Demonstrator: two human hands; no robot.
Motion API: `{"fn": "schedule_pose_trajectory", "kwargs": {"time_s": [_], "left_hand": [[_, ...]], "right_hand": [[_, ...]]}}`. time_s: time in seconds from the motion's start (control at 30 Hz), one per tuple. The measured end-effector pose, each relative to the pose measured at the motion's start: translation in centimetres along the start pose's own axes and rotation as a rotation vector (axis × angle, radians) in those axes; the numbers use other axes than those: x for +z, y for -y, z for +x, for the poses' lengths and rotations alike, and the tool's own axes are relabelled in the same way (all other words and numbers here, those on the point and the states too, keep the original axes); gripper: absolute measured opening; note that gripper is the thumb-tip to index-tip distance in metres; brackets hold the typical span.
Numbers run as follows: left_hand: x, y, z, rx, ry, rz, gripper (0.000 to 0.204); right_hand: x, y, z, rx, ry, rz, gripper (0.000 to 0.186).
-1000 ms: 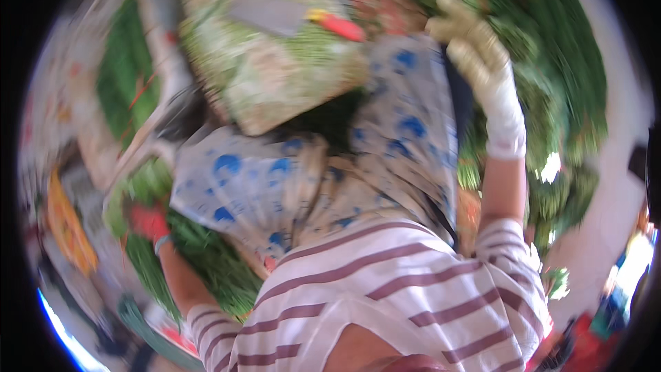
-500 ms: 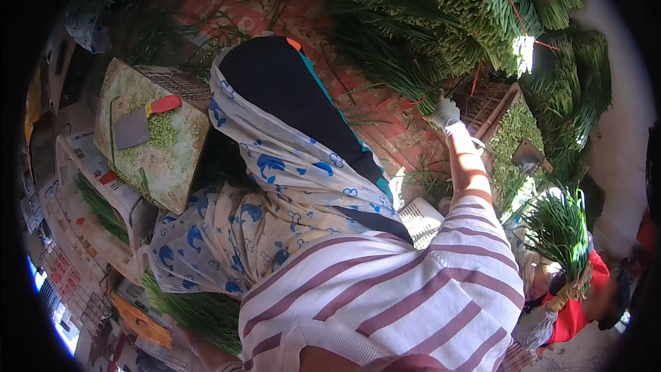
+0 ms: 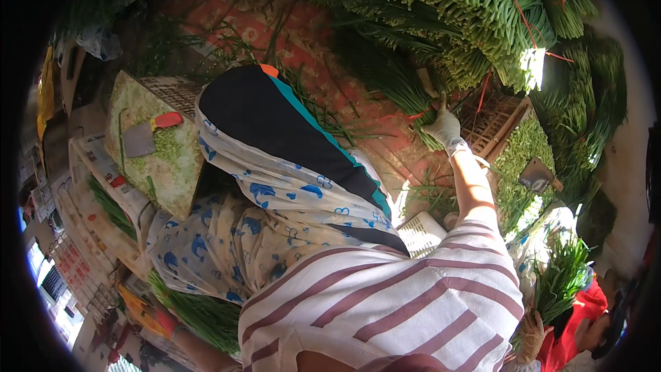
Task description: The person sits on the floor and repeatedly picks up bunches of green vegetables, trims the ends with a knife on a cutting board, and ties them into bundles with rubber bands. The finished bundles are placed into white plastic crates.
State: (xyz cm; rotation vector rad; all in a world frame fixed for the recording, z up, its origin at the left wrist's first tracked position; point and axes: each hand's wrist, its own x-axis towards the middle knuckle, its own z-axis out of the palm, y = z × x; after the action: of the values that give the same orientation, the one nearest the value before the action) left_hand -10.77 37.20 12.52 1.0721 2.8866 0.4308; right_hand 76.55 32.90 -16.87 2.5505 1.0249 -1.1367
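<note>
My right hand point(image 3: 444, 124), in a pale glove, is bent round a tied bundle of long green stalks point(image 3: 406, 89) on the red floor covering. A wooden-edged crate point(image 3: 492, 120) sits just right of it. My left hand point(image 3: 165, 320), in a red glove, is at the lower left beside another bundle of greens point(image 3: 200, 313), its fingers too hidden to read. A cleaver with a red handle point(image 3: 138, 139) lies on a board point(image 3: 172, 179) strewn with chopped green bits, left of my covered legs point(image 3: 268, 124).
Large piles of tied green stalks point(image 3: 454, 7) fill the top and right. A second blade point(image 3: 533, 179) lies on chopped greens at the right. At lower right a co-worker in red point(image 3: 578, 320) holds a leafy bundle point(image 3: 558, 275). A pale plastic basket point(image 3: 420, 234) shows beside my shirt.
The view has swung toward the right-hand piles, so the board now appears further left. My right hand, raised with spread fingers a second ago, is now down on the stalk bundle.
</note>
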Motion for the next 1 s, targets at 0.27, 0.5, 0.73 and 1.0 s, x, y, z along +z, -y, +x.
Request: {"fn": "schedule_pose_trajectory", "kwargs": {"time_s": [0.27,0.5,0.73,1.0], "left_hand": [[4.6,-19.9,-0.4,0.624,0.406,-0.452,0.070],[8.3,-32.7,-19.1,1.004,1.165,-0.815,0.075],[11.7,-33.8,-23.2,0.855,1.730,-1.486,0.109],[9.8,-29.6,-16.0,0.440,1.311,-2.089,0.119]], "right_hand": [[-2.5,5.6,-8.5,-0.187,0.699,1.287,0.095],[-9.7,12.0,-16.0,-0.522,0.803,1.491,0.072],[-12.6,25.9,-20.2,-0.979,1.158,1.419,0.076],[-11.4,39.2,-29.3,-1.406,0.516,0.684,0.073]]}}
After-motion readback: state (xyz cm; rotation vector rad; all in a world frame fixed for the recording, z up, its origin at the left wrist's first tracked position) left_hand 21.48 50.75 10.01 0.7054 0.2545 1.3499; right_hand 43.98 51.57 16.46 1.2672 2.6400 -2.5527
